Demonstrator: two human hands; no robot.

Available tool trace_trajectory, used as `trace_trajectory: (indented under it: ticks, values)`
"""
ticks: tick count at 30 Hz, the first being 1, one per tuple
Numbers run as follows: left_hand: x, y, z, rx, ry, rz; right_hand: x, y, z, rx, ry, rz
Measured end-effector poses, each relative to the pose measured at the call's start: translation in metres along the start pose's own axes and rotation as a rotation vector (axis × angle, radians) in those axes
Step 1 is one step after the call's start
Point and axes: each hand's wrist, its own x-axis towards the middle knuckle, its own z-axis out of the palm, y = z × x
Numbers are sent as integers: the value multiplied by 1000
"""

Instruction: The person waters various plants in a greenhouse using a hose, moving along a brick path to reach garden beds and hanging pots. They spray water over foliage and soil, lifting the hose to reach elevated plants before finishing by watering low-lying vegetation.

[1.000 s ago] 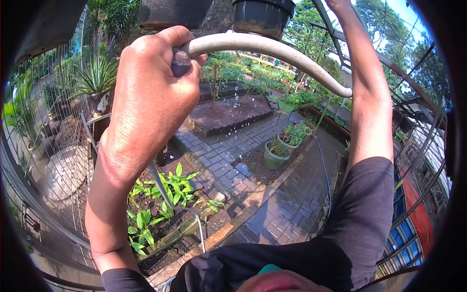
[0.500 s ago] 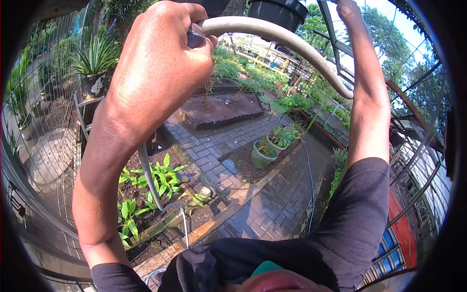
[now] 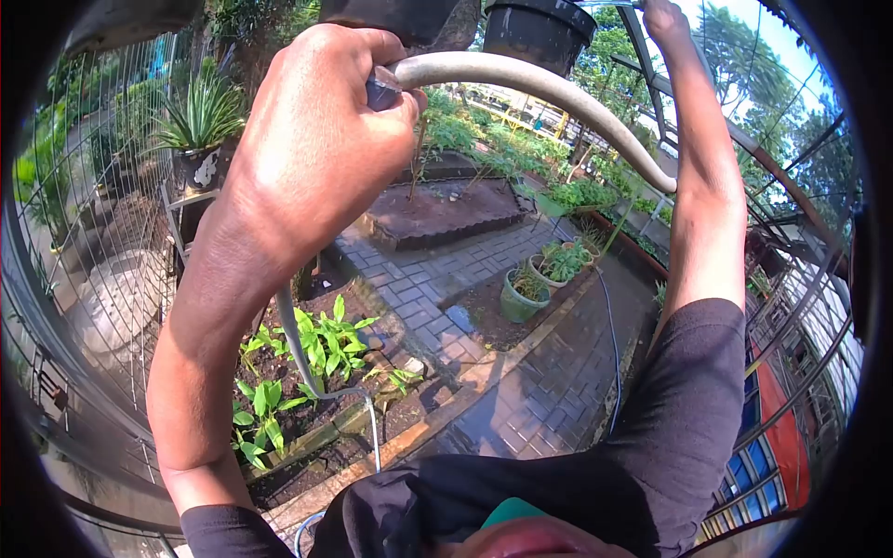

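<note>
My left hand (image 3: pixel 339 116), raised at the upper left, is closed around a pale grey hose (image 3: pixel 521 73), with a dark piece (image 3: pixel 381 90) showing at the grip. From there the hose arches right and disappears behind my right forearm. A length of hose also hangs below my left forearm toward the planted bed. My right hand (image 3: pixel 664 19) reaches up to the top edge, its fingers hidden. Near it is a black hanging pot (image 3: pixel 537 33), with a thin clear streak above its rim.
Green potted plants (image 3: pixel 525 293) stand beside the brick paving (image 3: pixel 409 288). Leafy plants (image 3: pixel 321 344) grow in the lower-left bed. A raised soil bed (image 3: pixel 446 209) lies ahead. Wire fencing (image 3: pixel 112 214) lines the left side, and a thin blue hose (image 3: pixel 614 344) runs along the path.
The garden has shifted right in view, and more of the hanging pots shows at the top. My left hand appears slightly farther right, still gripping the hose. My right hand has barely moved.
</note>
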Motion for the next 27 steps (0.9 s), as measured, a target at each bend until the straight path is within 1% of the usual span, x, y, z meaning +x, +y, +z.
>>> trace_trajectory:
  ticks: [1, 4, 7, 10, 13, 16, 19, 20, 21, 23, 25, 27]
  values:
    - [0, 2, 1, -9, 0, 12, 1, -1, 0, 0, 1, 1]
    - [1, 10, -2, -6, -53, -46, 0, -2, -2, -6, 5, 5]
    - [2, 8, 0, 8, -20, 26, 0, -3, -3, -9, 10, 3]
    - [0, 12, -3, -1, -50, -23, 0, -6, -6, -16, 17, 6]
    - [-3, 8, -4, 10, 13, 32, -1, -10, -9, -26, 26, 11]
    - [-10, 11, -15, -44, -23, -53, 0, -16, -8, -33, 29, 10]
    - [-21, 16, -28, -56, 13, -84, 1, -26, -5, -53, 56, 9]
    - [-25, 18, -33, -8, 25, -93, 1, -30, -4, -67, 67, 1]
    - [-23, 21, -38, -83, -41, -165, 0, -34, -1, -85, 80, -4]
    - [-23, 22, -48, -109, -152, -195, -4, -42, 11, -127, 151, -26]
    - [-27, 19, -50, -69, -140, -210, -9, -57, 10, -209, 292, -67]
    - [-32, 18, -54, -49, -150, -249, -6, -61, -8, -169, -89, -6]
